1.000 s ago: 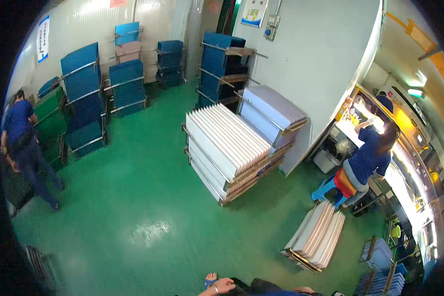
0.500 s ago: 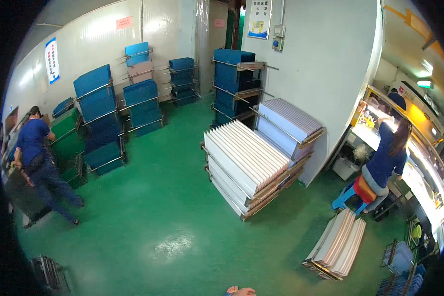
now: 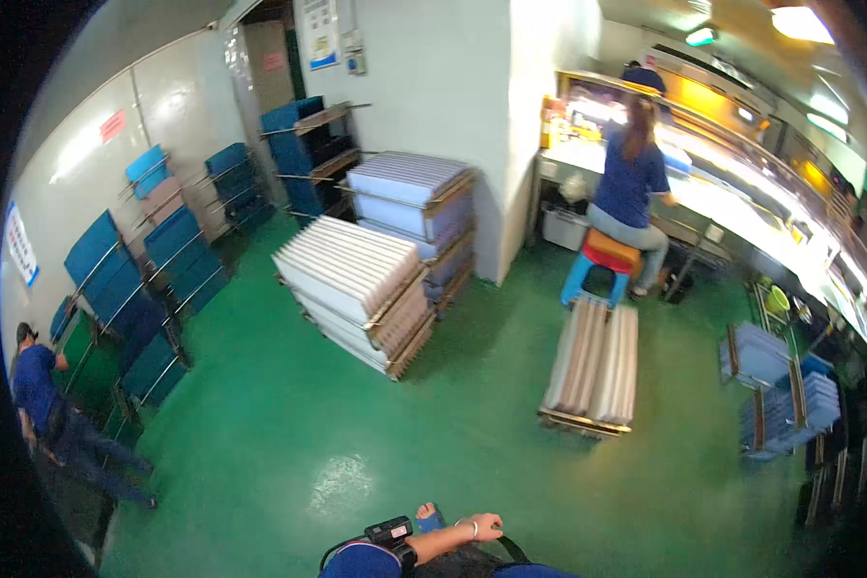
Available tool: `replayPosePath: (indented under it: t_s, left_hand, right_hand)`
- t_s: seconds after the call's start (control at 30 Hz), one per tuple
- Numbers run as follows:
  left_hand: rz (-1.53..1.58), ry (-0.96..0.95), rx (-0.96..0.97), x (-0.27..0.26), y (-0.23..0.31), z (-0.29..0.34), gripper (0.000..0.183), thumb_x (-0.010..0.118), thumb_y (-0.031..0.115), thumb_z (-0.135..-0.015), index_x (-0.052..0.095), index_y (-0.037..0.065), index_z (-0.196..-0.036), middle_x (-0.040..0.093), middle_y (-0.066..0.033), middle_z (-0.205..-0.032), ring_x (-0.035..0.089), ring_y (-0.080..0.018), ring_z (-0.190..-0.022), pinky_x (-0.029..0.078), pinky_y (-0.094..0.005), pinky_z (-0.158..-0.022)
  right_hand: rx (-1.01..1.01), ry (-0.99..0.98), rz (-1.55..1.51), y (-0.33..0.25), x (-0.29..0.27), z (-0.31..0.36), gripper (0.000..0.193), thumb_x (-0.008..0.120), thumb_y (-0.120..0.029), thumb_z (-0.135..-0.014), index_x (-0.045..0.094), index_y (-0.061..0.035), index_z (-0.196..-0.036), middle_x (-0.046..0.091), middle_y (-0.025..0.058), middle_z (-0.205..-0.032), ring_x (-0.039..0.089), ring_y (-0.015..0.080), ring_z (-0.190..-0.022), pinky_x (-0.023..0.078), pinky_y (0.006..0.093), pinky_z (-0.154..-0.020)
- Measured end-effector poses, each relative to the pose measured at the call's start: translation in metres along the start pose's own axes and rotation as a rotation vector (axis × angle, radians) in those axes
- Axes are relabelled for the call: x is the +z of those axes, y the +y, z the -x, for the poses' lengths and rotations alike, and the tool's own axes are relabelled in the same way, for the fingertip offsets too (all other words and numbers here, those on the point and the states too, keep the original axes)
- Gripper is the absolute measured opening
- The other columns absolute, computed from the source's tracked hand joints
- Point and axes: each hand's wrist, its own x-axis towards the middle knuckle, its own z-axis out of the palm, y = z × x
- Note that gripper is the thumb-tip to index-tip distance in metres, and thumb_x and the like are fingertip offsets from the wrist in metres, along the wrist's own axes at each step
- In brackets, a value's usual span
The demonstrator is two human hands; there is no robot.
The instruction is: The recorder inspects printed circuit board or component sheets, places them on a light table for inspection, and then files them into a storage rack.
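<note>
Your left hand [image 3: 487, 526] is at the lower edge of the view, its forearm crossing in front of your body. The fingers appear curled, but their opening cannot be told, nor whether they grip anything. Your right hand is not visible.

The nearest item to the fingers is a black strap [image 3: 516, 550], which curves down from beside them toward the lower edge. Whether it touches the fingers cannot be confirmed. Judge it light, soft and unlikely to break; it probably folds under pressure. The best hold is a pinch across its flat width, on the exposed curve. To the left of the hand is a black box-shaped device [image 3: 389, 531]; treat it as rigid and possibly fragile.

Ahead on the green floor [image 3: 347, 424] is a low rack of pale panels [image 3: 592, 361], well apart from your hand. The panels look thin and stiff, with edges that may chip; the loaded rack is likely heavy. Its metal end rail [image 3: 584, 422] offers the firmer hold.

Farther out is a taller stack of white panels [image 3: 347, 270], with lilac panels [image 3: 409, 178] behind it. Beyond the low rack, a co-worker [image 3: 634, 164] sits at a lit bench.
</note>
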Motion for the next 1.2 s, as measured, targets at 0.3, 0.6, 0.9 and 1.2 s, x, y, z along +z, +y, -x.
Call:
replayPosePath:
  t_s: [0.3, 0.6, 0.9, 1.2]
  left_hand:
    - [0.141, -0.646, 0.238, 0.141, 0.168, -0.064, 0.052, 0.058, 0.038, -0.077, 0.047, 0.004, -0.114, 0.055, -0.0128, -0.108, 0.053, -0.0205, -0.101, 0.042, -0.0318, -0.085]
    - [-0.576, -0.806, 0.47, 0.229, 0.348, -0.173, 0.046, 0.059, 0.039, -0.073, 0.055, 0.006, -0.104, 0.061, -0.0115, -0.097, 0.058, -0.0227, -0.089, 0.046, -0.0322, -0.079]
    - [-0.514, -0.951, 0.534, 0.297, 0.446, -0.245, 0.047, 0.056, 0.036, -0.076, 0.051, 0.004, -0.11, 0.058, -0.0145, -0.102, 0.057, -0.0247, -0.093, 0.046, -0.0329, -0.079]
    - [-0.565, -0.837, 0.496, 0.347, 0.535, -0.294, 0.047, 0.056, 0.034, -0.074, 0.05, 0.004, -0.11, 0.057, -0.0159, -0.104, 0.056, -0.0256, -0.094, 0.045, -0.033, -0.081]
  right_hand:
    - [1.249, 0.058, -0.044, -0.062, -0.203, 0.222, 0.024, 0.051, -0.021, -0.067, 0.061, -0.0063, -0.084, 0.059, 0.0173, -0.087, 0.056, 0.0358, -0.08, 0.048, 0.0386, -0.069]
    - [1.354, 0.734, -0.716, -0.09, -0.124, 0.251, 0.028, 0.059, -0.017, -0.065, 0.062, -0.0061, -0.091, 0.062, 0.0121, -0.085, 0.06, 0.024, -0.078, 0.047, 0.0348, -0.072]
    - [1.371, 0.393, -0.828, -0.042, -0.162, 0.253, 0.031, 0.063, -0.021, -0.065, 0.062, -0.0047, -0.092, 0.063, 0.0114, -0.086, 0.06, 0.0212, -0.078, 0.046, 0.0333, -0.071]
    - [1.28, 0.963, -0.905, 0.081, -0.383, 0.168, 0.032, 0.055, -0.007, -0.072, 0.054, 0.0017, -0.103, 0.062, 0.0103, -0.077, 0.059, 0.0161, -0.072, 0.047, 0.0286, -0.064]
